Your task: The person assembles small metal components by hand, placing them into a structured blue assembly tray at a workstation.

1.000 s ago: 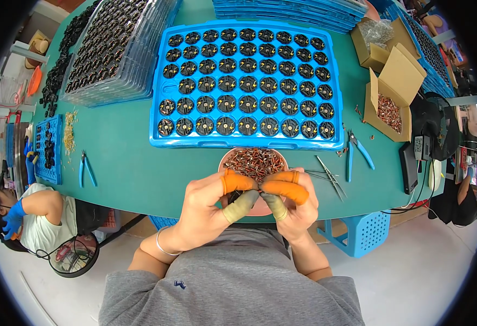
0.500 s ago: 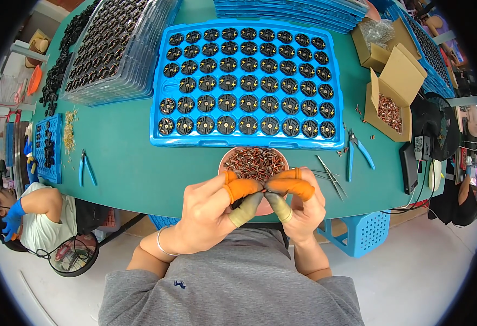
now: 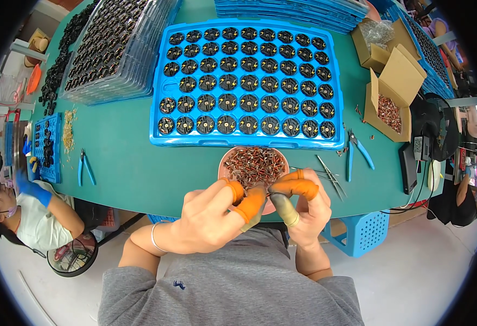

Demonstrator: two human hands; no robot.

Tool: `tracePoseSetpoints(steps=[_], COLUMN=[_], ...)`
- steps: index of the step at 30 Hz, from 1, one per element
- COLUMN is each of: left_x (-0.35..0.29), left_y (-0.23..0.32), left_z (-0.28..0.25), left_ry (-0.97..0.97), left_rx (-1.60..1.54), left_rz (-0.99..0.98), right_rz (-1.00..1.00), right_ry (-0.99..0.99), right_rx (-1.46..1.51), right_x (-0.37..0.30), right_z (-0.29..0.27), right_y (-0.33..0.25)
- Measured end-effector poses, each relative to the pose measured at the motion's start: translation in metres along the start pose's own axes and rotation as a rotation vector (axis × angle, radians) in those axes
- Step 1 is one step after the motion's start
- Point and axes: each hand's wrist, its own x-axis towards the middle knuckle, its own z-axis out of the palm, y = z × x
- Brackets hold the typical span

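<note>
My left hand (image 3: pixel 214 220) and my right hand (image 3: pixel 306 209) meet over the near edge of a pink bowl (image 3: pixel 285 154) filled with small red and silver parts (image 3: pixel 255 164). Orange and pale yellow finger cots cover several of my fingertips. Both hands are closed in a pinch, thumbs against forefingers, close to each other. Whatever sits between the fingertips is too small and too covered to make out. Just beyond the bowl lies a blue tray (image 3: pixel 165 138) with rows of round black parts (image 3: pixel 248 126); one pocket at its left is bare.
Tweezers (image 3: pixel 331 176) and blue-handled cutters (image 3: pixel 361 149) lie right of the bowl, near an open cardboard box (image 3: pixel 407 81) of red parts. Another pair of cutters (image 3: pixel 85 168) lies left. Stacked clear trays (image 3: pixel 113 81) stand far left. A co-worker (image 3: pixel 45 209) sits at the left.
My left hand has turned so its forefinger covers its thumb, and my fingertips have drawn slightly apart. The co-worker's gloved hand has swung away from their head toward the table.
</note>
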Motion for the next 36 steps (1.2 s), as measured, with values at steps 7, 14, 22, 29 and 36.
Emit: tracePoseSetpoints(steps=[7, 14, 22, 29, 36], left_x=[-0.001, 0.004, 0.005, 0.009, 0.004], left_y=[0.001, -0.004, -0.006, 0.002, 0.003], left_z=[0.001, -0.002, -0.005, -0.009, -0.003], left_ry=[0.033, 0.008, -0.058, -0.071, 0.028], left_rx=[0.132, -0.327, -0.500, -0.198, 0.080], left_rz=[0.105, -0.177, -0.287, -0.155, 0.038], right_rz=[0.083, 0.075, 0.074, -0.050, -0.008], right_ry=[-0.006, -0.044, -0.044, -0.043, 0.008], right_rx=[0.068, 0.081, 0.102, -0.101, 0.079], right_x=[-0.001, -0.001, 0.000, 0.002, 0.001], right_z=[0.002, 0.002, 0.001, -0.002, 0.000], right_y=[-0.006, -0.011, -0.010, -0.011, -0.003])
